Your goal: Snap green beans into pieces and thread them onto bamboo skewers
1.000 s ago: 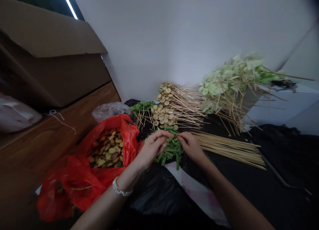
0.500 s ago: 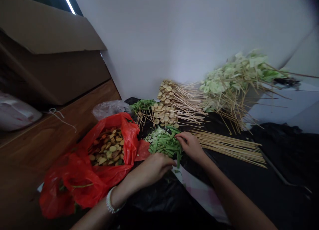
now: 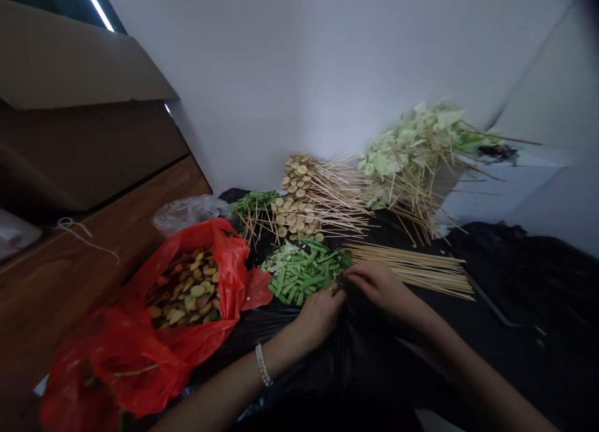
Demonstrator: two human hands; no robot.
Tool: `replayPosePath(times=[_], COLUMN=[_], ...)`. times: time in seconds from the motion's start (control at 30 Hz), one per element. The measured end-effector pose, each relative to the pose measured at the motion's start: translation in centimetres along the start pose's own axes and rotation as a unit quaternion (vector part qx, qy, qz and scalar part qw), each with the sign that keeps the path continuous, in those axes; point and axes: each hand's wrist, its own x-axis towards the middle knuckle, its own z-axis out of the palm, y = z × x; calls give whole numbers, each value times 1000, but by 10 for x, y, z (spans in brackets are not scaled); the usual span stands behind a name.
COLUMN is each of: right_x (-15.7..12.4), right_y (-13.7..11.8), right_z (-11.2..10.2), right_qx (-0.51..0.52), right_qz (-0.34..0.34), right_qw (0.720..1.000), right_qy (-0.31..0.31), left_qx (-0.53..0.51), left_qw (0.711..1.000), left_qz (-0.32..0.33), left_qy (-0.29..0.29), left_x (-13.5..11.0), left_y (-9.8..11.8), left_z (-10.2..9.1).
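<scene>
Black plastic point(image 3: 360, 363) covers the surface, and the hands work close together: left hand point(image 3: 321, 319) curled at the edge of the cut green beans point(image 3: 299, 281), right hand point(image 3: 381, 285) just beside them, any grip impossible to tell!

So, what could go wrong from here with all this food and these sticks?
The bare bamboo skewers lie close to the right hand, so a stick end might poke it. The cut green vegetable pieces sit loose beside the left hand, which could knock some onto the crumpled black plastic. The skewered round slices are stacked in a loose heap and might slide.
</scene>
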Motion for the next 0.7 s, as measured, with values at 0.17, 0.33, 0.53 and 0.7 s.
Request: replayPosePath(times=[0.17,0.33,0.53,0.7], right_x=[-71,-107,-105,-87], right_y=[12,16,13,-10], right_z=[3,26,23,27], right_qx=[-105,-193,-318,-227], right_qz=[69,98,37,14], right_qw=[991,973,937,943], right_qy=[49,76,140,241], left_qx=[18,7,6,-66], left_qw=[998,997,998,997], left_qz=[-41,-34,-26,-19], left_qy=[46,67,58,42], left_x=[16,18,30,20], left_y=[-2,0,8,15], left_z=[3,1,11,8])
